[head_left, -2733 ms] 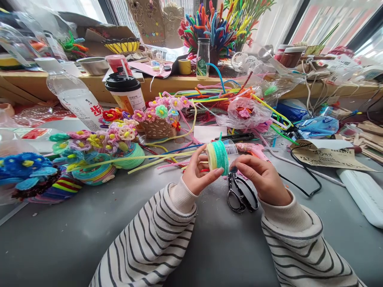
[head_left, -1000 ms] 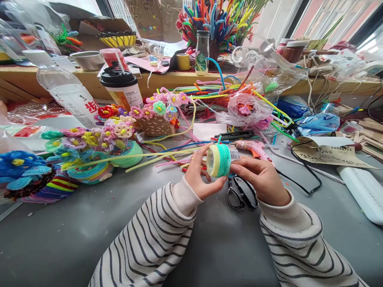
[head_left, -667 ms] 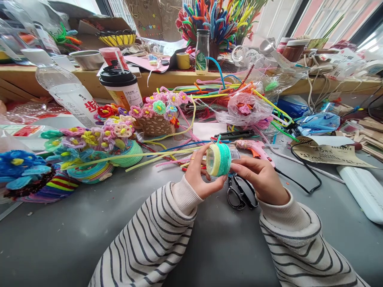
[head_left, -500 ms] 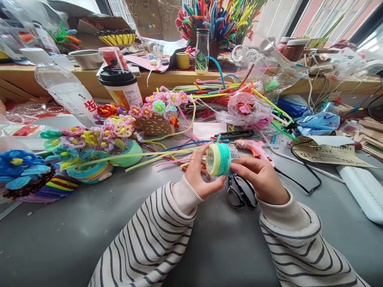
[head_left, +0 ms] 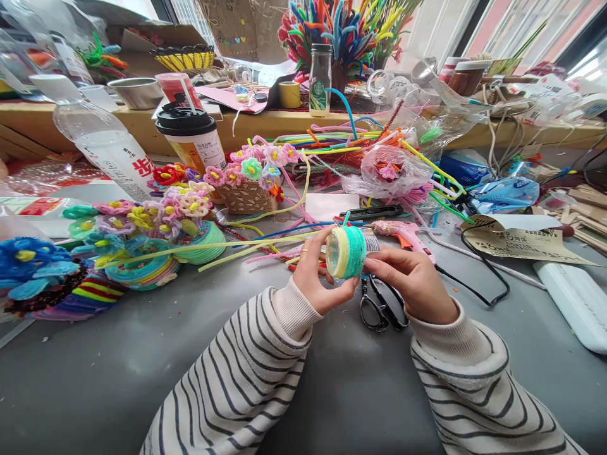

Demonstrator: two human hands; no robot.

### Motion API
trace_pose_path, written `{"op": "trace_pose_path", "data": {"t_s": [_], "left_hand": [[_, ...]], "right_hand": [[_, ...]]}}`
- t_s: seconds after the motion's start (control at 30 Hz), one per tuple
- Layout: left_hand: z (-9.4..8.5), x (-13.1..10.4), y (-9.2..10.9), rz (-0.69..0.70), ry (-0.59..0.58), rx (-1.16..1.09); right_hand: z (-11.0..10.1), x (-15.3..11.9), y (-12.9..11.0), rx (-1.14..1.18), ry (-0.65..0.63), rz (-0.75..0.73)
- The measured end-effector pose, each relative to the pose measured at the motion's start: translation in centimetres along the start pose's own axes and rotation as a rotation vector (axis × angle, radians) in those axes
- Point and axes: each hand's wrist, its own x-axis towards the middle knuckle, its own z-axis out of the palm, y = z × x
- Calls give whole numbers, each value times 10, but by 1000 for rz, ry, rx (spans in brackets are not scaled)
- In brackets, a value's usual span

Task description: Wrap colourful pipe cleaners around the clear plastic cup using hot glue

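Observation:
A small clear jar [head_left: 348, 253], wrapped in pale yellow and turquoise fuzzy stems, lies on its side in the air between my hands. My left hand [head_left: 322, 275] grips it around the yellow end, thumb below and fingers above. At its right end my right hand [head_left: 415, 281] pinches, fingertips against the turquoise wrap; what exactly lies between them is too small to tell. Long pale yellow stems [head_left: 246, 245] stretch leftward from behind my left hand. Black-handled scissors [head_left: 379, 306] rest on the table just below the jar.
Behind my hands lie a pink glue gun [head_left: 408, 237] with a black cord and a black cutter [head_left: 374, 213]. Fuzzy flower pots [head_left: 199, 243], a paper cup [head_left: 194, 142] and a bottle [head_left: 111, 151] stand left. Stem bundles lie behind; a white case [head_left: 573, 306] sits right.

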Motion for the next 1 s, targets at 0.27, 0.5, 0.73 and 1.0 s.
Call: {"op": "trace_pose_path", "data": {"t_s": [0.27,0.5,0.73,1.0], "left_hand": [[0,0,0,-3,3,-9],[-1,0,-2,4,-5,-4],[0,0,0,4,-2,6],[-1,-1,0,-19,-31,-3]], "right_hand": [[1,0,-2,-7,11,2],[0,0,0,-18,8,8],[1,0,-1,36,-1,19],[1,0,0,68,-6,29]]}}
